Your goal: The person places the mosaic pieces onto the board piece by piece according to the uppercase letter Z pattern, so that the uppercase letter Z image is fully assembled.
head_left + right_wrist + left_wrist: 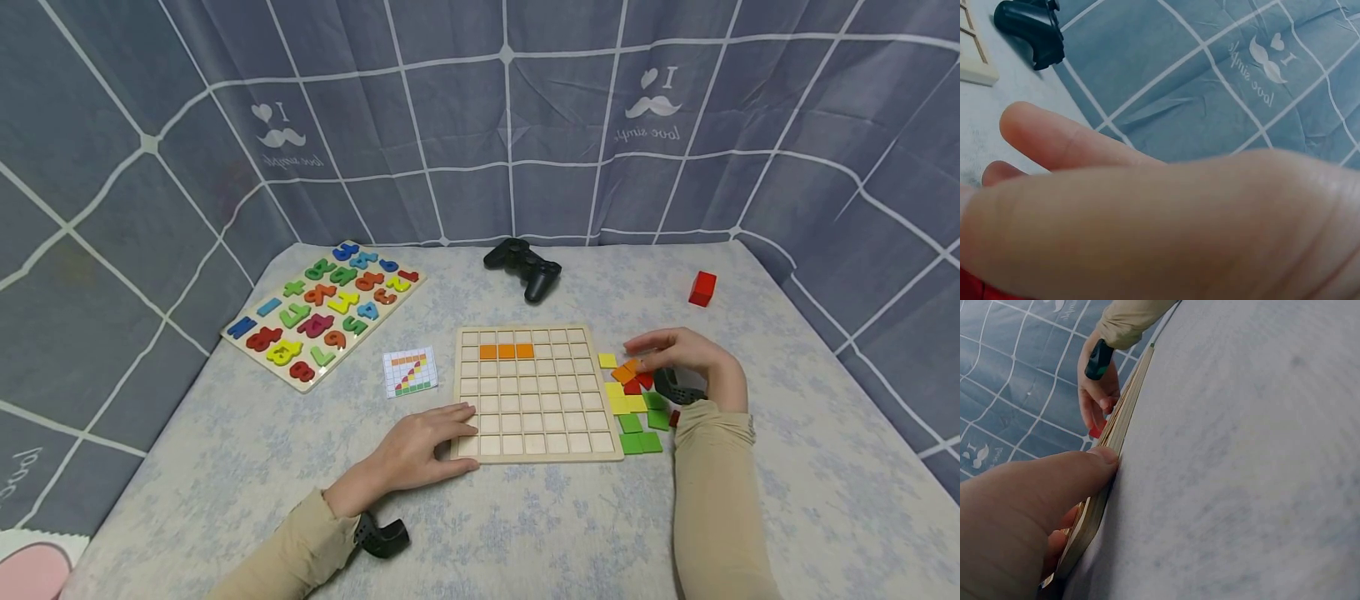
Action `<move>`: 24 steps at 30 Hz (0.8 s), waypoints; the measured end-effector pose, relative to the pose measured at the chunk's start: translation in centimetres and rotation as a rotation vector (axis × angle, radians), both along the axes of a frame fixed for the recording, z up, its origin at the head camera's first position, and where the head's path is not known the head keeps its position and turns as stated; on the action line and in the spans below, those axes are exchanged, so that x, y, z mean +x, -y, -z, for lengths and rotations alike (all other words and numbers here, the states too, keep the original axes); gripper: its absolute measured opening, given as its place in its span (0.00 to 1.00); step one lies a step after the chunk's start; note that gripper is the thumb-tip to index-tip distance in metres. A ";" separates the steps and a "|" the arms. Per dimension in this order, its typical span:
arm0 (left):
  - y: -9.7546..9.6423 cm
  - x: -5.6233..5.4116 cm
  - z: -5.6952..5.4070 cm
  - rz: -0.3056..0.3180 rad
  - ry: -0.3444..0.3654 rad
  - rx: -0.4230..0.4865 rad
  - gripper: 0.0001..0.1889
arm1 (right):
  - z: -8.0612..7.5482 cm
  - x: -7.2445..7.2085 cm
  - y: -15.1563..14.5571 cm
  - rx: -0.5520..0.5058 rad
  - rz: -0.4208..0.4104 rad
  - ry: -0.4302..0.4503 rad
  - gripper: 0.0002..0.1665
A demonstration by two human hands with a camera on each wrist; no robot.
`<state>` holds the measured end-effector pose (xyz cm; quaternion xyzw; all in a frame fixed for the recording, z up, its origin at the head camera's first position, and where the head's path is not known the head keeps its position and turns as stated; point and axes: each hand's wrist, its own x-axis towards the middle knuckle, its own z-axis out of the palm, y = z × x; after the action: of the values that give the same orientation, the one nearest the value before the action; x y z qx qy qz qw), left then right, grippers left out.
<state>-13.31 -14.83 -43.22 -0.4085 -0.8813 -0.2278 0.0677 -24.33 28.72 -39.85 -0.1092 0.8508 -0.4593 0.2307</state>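
A square wooden grid board point(535, 458) lies in the middle of the table. Three orange tiles point(507, 352) sit side by side in its second row from the back. My left hand point(416, 446) rests at the board's near-left corner, fingers over the left side. Its thumb point(1094, 465) lies against the near edge. To the right of the board, my right hand point(686, 354) is over the loose tiles, fingers extended and thumb at an orange tile point(622, 374). Around it lie yellow tiles point(618, 405), red tiles point(632, 387) and green tiles point(631, 423).
A printed pattern card point(410, 372) lies left of the board. Farther left is a number puzzle board point(303, 385) with colourful pieces. A black game controller point(523, 267) lies behind the grid board, and a red block point(702, 288) stands at the back right. A grid-patterned curtain point(465, 117) surrounds the table.
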 end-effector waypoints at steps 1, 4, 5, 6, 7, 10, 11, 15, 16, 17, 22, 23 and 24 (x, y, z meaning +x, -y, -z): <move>0.0 0.0 0.0 0.000 0.000 -0.001 0.22 | 0.0 0.0 0.0 -0.003 -0.009 -0.006 0.28; 0.0 0.0 0.0 0.001 -0.002 0.000 0.23 | 0.1 -0.1 0.0 0.006 -0.029 -0.021 0.27; 0.0 0.0 0.0 0.001 -0.003 0.001 0.23 | 0.1 -0.2 0.1 0.008 -0.030 -0.019 0.27; 0.0 0.0 0.0 0.002 -0.005 0.002 0.23 | 0.1 -0.2 0.2 0.015 -0.033 -0.021 0.27; 0.0 0.0 0.0 0.004 -0.008 0.005 0.23 | 0.1 -0.3 0.2 0.024 -0.026 -0.015 0.26; 0.0 0.0 0.0 0.006 -0.014 0.011 0.23 | 0.1 -0.4 0.6 0.058 -0.012 -0.002 0.26; 0.0 0.0 0.0 0.005 -0.016 0.011 0.23 | 0.0 -0.5 0.7 0.074 -0.009 0.000 0.26; 0.0 0.0 0.0 0.006 -0.021 0.010 0.23 | -0.1 -0.7 1.1 0.111 -0.030 -0.005 0.24; 0.0 0.0 0.0 0.006 -0.022 0.008 0.23 | -0.1 -0.7 1.1 0.113 -0.035 -0.006 0.23; 0.0 0.0 0.0 0.006 -0.022 0.007 0.23 | -0.2 -0.8 1.2 0.111 -0.045 -0.011 0.22; 0.1 0.0 0.0 0.006 -0.018 0.005 0.23 | -0.4 -0.8 1.1 0.103 -0.060 -0.025 0.17; 0.1 0.0 0.0 0.005 -0.017 0.005 0.23 | -0.5 -0.8 1.1 0.108 -0.059 -0.027 0.16; 0.1 0.0 0.1 0.006 -0.016 0.004 0.23 | -0.6 -0.7 1.1 0.119 -0.049 -0.023 0.15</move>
<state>-13.34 -14.91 -43.27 -0.4128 -0.8790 -0.2264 0.0749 -25.05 27.65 -39.29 -0.1214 0.8763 -0.4010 0.2380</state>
